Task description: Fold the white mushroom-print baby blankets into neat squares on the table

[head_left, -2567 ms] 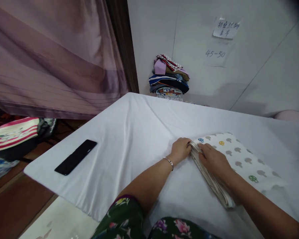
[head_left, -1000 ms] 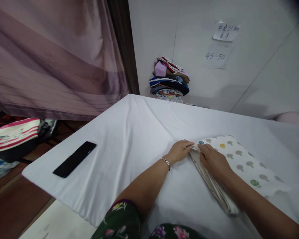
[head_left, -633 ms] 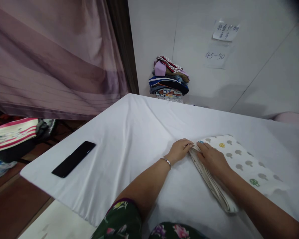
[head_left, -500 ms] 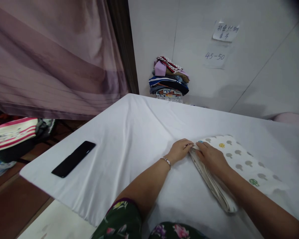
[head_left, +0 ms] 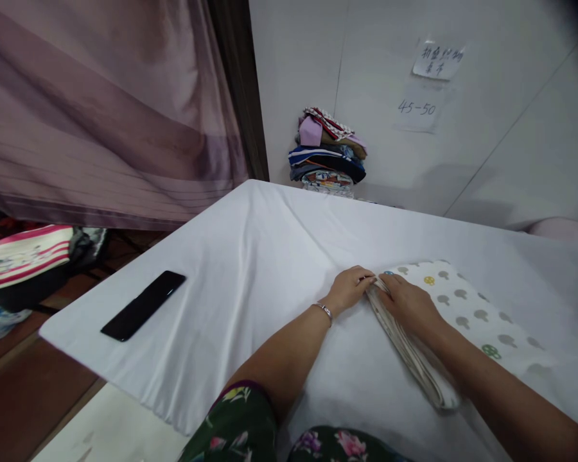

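Observation:
A folded white cloth (head_left: 467,314) printed with grey, green and yellow mushrooms lies on the white-covered table (head_left: 250,269). My left hand (head_left: 349,289), a bracelet on its wrist, rests with curled fingers against the cloth's near-left corner and pinches the folded edge. My right hand (head_left: 407,307) lies palm down on top of the same corner, fingers pressed on the layers.
A black phone (head_left: 143,304) lies near the table's left edge. A pile of folded colourful clothes (head_left: 327,153) stands against the wall behind the table. Mauve curtain (head_left: 101,115) hangs at left. Striped fabric (head_left: 24,256) sits on the floor at far left.
Both hands stay at the cloth's corner; the left fingers shifted slightly along the folded edge. Nothing else has moved.

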{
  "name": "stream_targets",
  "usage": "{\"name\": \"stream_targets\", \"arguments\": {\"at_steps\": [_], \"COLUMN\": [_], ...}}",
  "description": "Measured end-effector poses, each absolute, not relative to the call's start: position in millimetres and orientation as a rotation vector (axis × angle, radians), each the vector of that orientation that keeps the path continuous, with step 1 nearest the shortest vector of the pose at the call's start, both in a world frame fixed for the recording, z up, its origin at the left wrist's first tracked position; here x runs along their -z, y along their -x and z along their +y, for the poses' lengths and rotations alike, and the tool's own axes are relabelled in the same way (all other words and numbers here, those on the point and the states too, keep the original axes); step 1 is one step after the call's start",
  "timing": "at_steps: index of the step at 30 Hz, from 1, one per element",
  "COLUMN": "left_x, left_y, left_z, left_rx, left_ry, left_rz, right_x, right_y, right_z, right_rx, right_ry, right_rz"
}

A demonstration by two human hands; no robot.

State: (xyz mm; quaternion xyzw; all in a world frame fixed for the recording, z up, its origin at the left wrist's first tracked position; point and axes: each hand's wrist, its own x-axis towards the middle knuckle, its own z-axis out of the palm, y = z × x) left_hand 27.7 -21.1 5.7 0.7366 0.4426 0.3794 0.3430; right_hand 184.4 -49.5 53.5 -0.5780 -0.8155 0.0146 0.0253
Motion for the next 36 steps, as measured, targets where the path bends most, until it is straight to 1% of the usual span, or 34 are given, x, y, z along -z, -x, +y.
{"name": "stream_targets", "arguments": {"at_steps": [10, 20, 29, 33, 36], "left_x": [-6, -1, 1, 2, 4], "left_y": [-29, -24, -29, -29, -29], "left_z": [-21, -21, -21, -21, -20], "left_rx": [-1.031, -1.012, -1.013, -0.991, -0.969], "left_ry": [-1.923, -1.928, -1.996, -2.051, -2.104], "left_rz": [1.170, 1.064, 1.198, 1.232, 1.250], "right_x": [-58, -56, -54, -47, -37], "right_y": [-181, -182, -180, -188, -197], "right_z": [-45, -42, -50, -68, -86], "right_rx": [-0.051, -0.069, -0.068, -0.023, 0.054], "right_ry": [1.783, 1.795, 1.815, 1.733, 1.564], "right_rz": [-2.516, -2.496, -2.533, -2.555, -2.570]}}
